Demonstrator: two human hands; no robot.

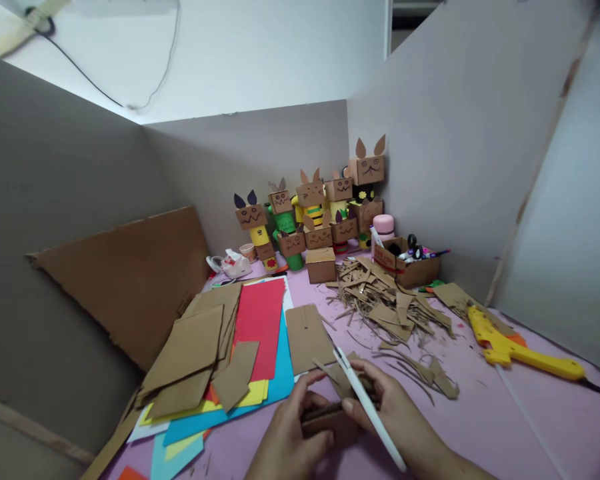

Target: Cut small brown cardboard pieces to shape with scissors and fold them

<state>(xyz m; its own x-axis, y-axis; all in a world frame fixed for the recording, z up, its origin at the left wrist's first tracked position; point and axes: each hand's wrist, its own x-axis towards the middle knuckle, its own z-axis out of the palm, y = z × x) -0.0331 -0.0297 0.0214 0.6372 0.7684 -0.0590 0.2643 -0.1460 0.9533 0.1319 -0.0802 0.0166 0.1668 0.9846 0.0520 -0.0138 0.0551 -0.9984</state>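
My left hand is closed around a small folded piece of brown cardboard, held low over the table with its layered edge facing up. In my right hand is a slim white craft knife, its thin dark tip pointing up and away. My right fingers also touch the far side of the cardboard piece, where a thin strip sticks up. Beyond my hands lies a flat cardboard sheet with a short slit near its top. The fingers hide part of the held cardboard.
Cardboard sheets and coloured paper lie left. Cardboard scraps spread right of centre, near a box of supplies. A yellow glue gun with its cord lies right. Several box-headed figures stand behind, before grey partitions.
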